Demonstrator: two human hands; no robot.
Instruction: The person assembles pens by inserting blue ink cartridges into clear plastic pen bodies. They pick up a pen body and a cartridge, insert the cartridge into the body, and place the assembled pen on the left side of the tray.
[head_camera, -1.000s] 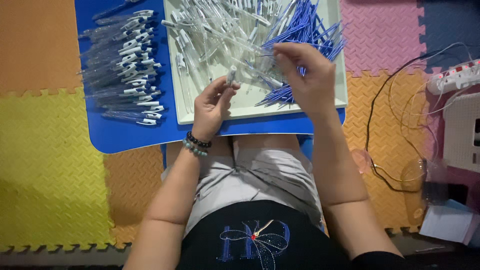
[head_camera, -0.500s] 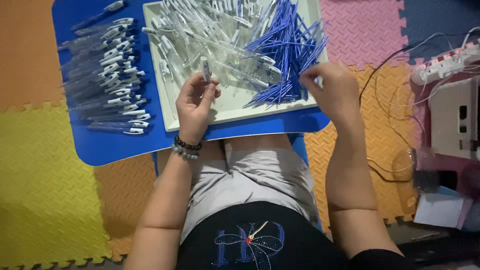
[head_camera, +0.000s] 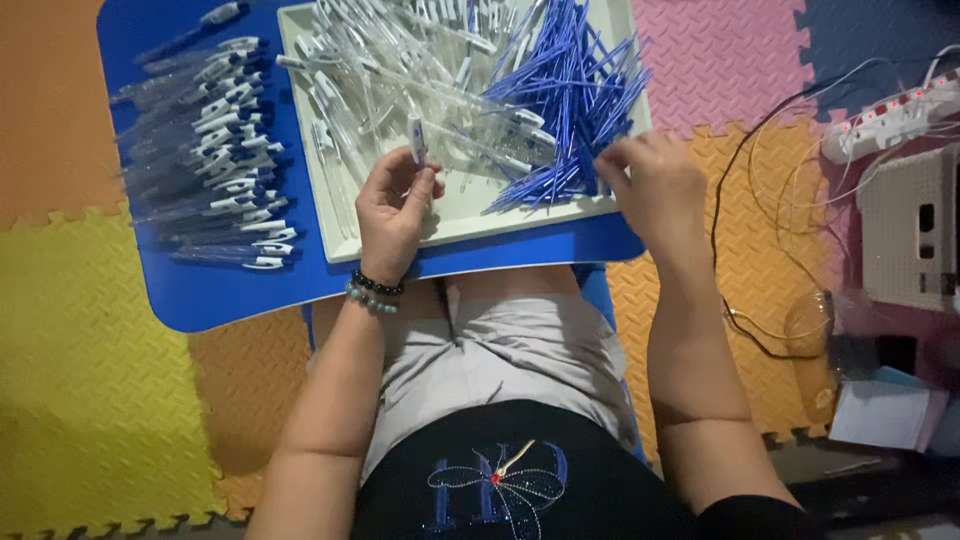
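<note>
Clear plastic pen barrel (head_camera: 417, 140), left hand (head_camera: 395, 205)

No packages, labels, signs or screens can be made out here.

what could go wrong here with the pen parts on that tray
1. The blue refills are heaped by the tray's right edge under the right hand; a careless grab might flick some onto the foam mat.
2. The left hand holds a clear barrel by its fingers only; it may slip back into the pile.
3. The finished pens lie loose on the blue table and could roll.
</note>
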